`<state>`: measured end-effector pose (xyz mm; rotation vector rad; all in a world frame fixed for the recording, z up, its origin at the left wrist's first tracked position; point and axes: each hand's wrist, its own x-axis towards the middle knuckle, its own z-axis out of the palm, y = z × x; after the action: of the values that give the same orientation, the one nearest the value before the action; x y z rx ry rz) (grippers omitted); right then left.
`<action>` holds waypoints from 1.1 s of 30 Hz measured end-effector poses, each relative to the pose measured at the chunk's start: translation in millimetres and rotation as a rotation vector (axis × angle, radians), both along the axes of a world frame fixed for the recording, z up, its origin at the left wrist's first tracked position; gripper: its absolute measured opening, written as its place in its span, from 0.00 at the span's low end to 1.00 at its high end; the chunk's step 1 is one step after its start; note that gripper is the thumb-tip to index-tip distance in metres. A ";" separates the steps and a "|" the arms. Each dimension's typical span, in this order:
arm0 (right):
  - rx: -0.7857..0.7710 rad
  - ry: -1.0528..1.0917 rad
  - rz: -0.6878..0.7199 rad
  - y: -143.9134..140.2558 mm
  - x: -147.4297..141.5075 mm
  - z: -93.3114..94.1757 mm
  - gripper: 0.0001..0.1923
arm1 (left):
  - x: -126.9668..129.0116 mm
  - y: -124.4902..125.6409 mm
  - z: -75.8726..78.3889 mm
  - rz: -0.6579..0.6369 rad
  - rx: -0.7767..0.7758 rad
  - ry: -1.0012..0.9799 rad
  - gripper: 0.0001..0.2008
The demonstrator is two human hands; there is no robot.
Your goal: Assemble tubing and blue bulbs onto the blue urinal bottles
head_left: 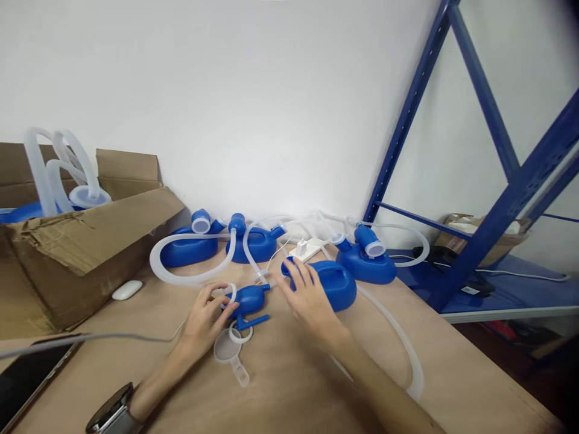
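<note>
My left hand (205,318) has its thumb and fingers around the white-ringed end of a blue bulb-shaped piece (251,299) with a short spout, lying on the table. Below that piece are a blue stick-like part (257,322), a loose white ring (246,339) and a translucent round cap with a tab (226,346). My right hand (310,298) is open, fingers spread, over the near-left side of a blue plastic urinal bottle (339,286). Its fingertips are by the bottle's mouth; whether they touch it is unclear. A clear hose (400,331) curves to the bottle's right.
More blue bottles with hoses (190,248) stand along the wall, one at the right (368,262). A white power strip (306,248) lies between them. At left are an open cardboard box (85,259), a white mouse (127,290) and a dark tablet (31,377). Blue shelving (484,265) stands right.
</note>
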<state>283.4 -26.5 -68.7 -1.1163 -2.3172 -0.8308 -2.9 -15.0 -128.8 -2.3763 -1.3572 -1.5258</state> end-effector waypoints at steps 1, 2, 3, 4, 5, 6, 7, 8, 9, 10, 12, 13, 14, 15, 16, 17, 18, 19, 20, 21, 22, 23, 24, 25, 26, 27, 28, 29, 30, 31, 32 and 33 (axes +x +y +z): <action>0.051 -0.054 0.078 -4.5 -4.8 -13.9 0.27 | -0.8 1.2 -1.5 0.014 -0.022 -0.020 0.19; 0.070 -0.100 0.160 -7.8 -8.5 -27.2 0.25 | -1.6 2.6 -2.4 0.020 -0.046 -0.036 0.19; 0.046 -0.128 0.223 -9.8 -11.6 -38.7 0.23 | -2.2 3.9 -3.0 0.021 -0.070 -0.047 0.19; -0.021 -0.124 0.254 -10.6 -14.2 -47.7 0.23 | -2.8 5.1 -3.3 0.021 -0.093 -0.056 0.19; -0.126 -0.082 0.254 -10.5 -16.8 -53.5 0.24 | -3.4 6.0 -3.2 0.020 -0.113 -0.064 0.19; -0.258 0.004 0.225 -9.3 -19.3 -55.9 0.27 | -3.8 6.6 -2.9 0.021 -0.128 -0.071 0.19; -0.400 0.129 0.178 -7.3 -22.0 -55.3 0.29 | -4.1 6.7 -2.4 0.021 -0.135 -0.073 0.19; -0.546 0.280 0.130 -4.6 -24.7 -52.1 0.31 | -4.0 6.4 -1.5 0.023 -0.148 -0.077 0.18; -0.680 0.430 0.091 -1.4 -27.5 -47.4 0.32 | -3.5 5.5 -0.5 0.025 -0.174 -0.087 0.18; -0.788 0.558 0.068 2.2 -30.2 -42.1 0.32 | -2.5 4.1 0.6 0.028 -0.212 -0.103 0.18; -0.922 0.697 0.059 9.2 -35.2 -34.0 0.31 | 1.0 0.0 2.4 0.042 -0.300 -0.142 0.18; -0.960 0.718 0.067 12.1 -37.3 -32.4 0.31 | 3.4 -2.5 2.9 0.048 -0.339 -0.160 0.18; -0.987 0.731 0.081 14.4 -39.2 -32.7 0.32 | 6.1 -5.0 3.0 0.049 -0.367 -0.173 0.17; -1.010 0.761 0.103 16.1 -40.9 -34.8 0.33 | 8.8 -7.5 2.7 0.043 -0.378 -0.177 0.17; -1.033 0.817 0.135 17.1 -42.3 -37.9 0.34 | 11.5 -9.8 2.1 0.033 -0.379 -0.180 0.17; -1.049 0.883 0.171 17.5 -43.4 -41.4 0.35 | 13.9 -11.6 1.4 0.021 -0.378 -0.186 0.16; -1.052 0.953 0.208 17.4 -44.2 -44.6 0.35 | 15.8 -13.0 0.6 0.009 -0.371 -0.197 0.16; -1.040 1.016 0.238 16.9 -44.8 -47.1 0.34 | 17.2 -14.0 -0.1 0.000 -0.358 -0.211 0.15; -1.014 1.062 0.257 16.0 -45.0 -48.3 0.33 | 18.1 -14.8 -0.8 -0.006 -0.340 -0.228 0.14; -0.977 1.098 0.269 14.7 -44.9 -48.4 0.32 | 18.5 -15.4 -1.5 -0.012 -0.321 -0.243 0.14; -0.942 1.127 0.284 13.0 -44.7 -47.5 0.31 | 18.5 -16.1 -2.0 -0.024 -0.299 -0.259 0.14; -0.921 1.154 0.307 10.9 -44.5 -46.0 0.32 | 18.4 -16.9 -2.4 -0.046 -0.278 -0.279 0.13; -0.920 1.177 0.338 8.3 -44.4 -44.1 0.33 | 18.1 -18.1 -2.6 -0.077 -0.259 -0.306 0.13; -0.937 1.196 0.373 5.2 -44.7 -42.1 0.34 | 18.0 -19.5 -2.4 -0.118 -0.245 -0.340 0.12; -0.965 1.216 0.407 1.6 -45.6 -40.2 0.35 | 18.1 -20.9 -1.8 -0.170 -0.238 -0.380 0.12; -0.996 1.245 0.431 -2.4 -47.1 -38.1 0.35 | 18.4 -22.3 -0.6 -0.227 -0.238 -0.426 0.12; -1.031 1.287 0.439 -6.8 -49.3 -35.7 0.35 | 18.8 -23.4 1.1 -0.281 -0.249 -0.472 0.13; -1.060 1.354 0.430 -11.4 -51.9 -32.9 0.34 | 19.3 -24.0 3.2 -0.324 -0.269 -0.516 0.13; -1.083 1.443 0.405 -16.3 -54.6 -29.6 0.33 | 19.7 -24.1 5.5 -0.353 -0.288 -0.567 0.13; -1.106 1.547 0.372 -21.2 -57.3 -26.0 0.33 | 19.8 -23.6 7.8 -0.366 -0.302 -0.624 0.14; -1.126 1.656 0.341 -26.1 -59.4 -22.4 0.36 | 19.6 -22.7 9.7 -0.364 -0.311 -0.680 0.15; -1.139 1.761 0.317 -30.6 -60.7 -19.3 0.39 | 18.9 -21.7 11.2 -0.354 -0.316 -0.726 0.17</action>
<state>222.7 -57.0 -88.0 -0.9584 -1.0456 1.3324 16.0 -36.7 -117.6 -2.4321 -1.3932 -2.6435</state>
